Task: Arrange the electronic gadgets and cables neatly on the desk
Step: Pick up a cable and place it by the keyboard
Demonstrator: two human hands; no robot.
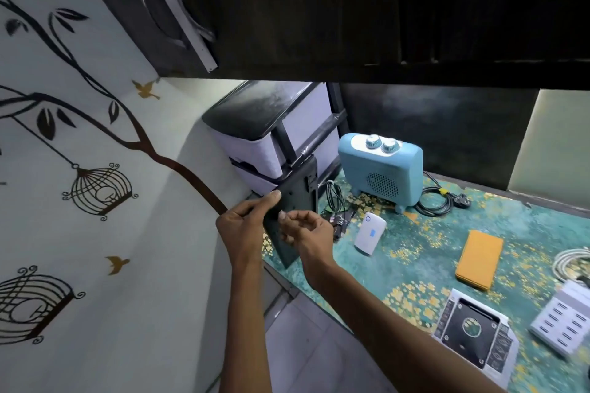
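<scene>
Cabinets [319,9] of dark wood hang over a bench [447,252] covered in teal, yellow-flowered cloth, beside a white wall [95,137] painted with branches and birdcages. At the bench's far left end, a dark flat panel [295,201] stands tilted against a pale drawer unit [255,150]. The left hand [245,223] grips its left edge, thumb on its face; the right hand [306,228] pinches its front, fingers curled. Just right sit coiled cables [335,198], a blue heater [381,169] and a white power bank [369,237].
</scene>
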